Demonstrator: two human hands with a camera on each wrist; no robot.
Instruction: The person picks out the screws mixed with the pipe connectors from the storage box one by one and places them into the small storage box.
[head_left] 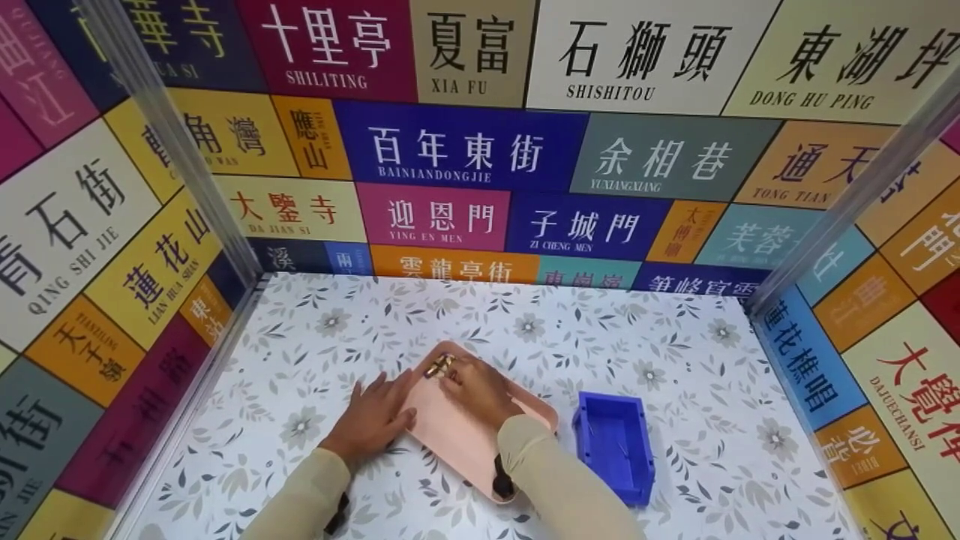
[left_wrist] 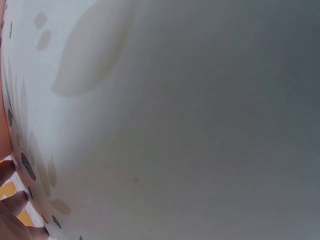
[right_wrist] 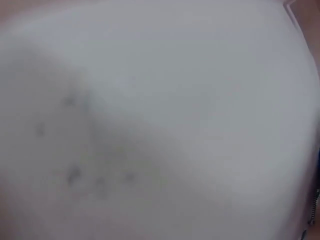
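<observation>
Left hand (head_left: 373,418) is lying flat, fingers straight, pressing the pink tray's (head_left: 450,442) left edge. Right hand (head_left: 475,390) is curling over small brass-coloured pieces (head_left: 439,366) at the tray's far corner; grip unclear. Blue bin (head_left: 611,446) is sitting just right of the tray. Wall signs are reading SHILITING, XIA FU, BAINIANDONGJIE, YING EN MEN.

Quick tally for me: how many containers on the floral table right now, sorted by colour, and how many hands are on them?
Pink tray: 1
Blue bin: 1
Hands touching the pink tray: 2, left hand flat at its edge, right hand on the small brass-coloured pieces (too small to count)
Hands on the blue bin: 0
Total containers: 2
</observation>
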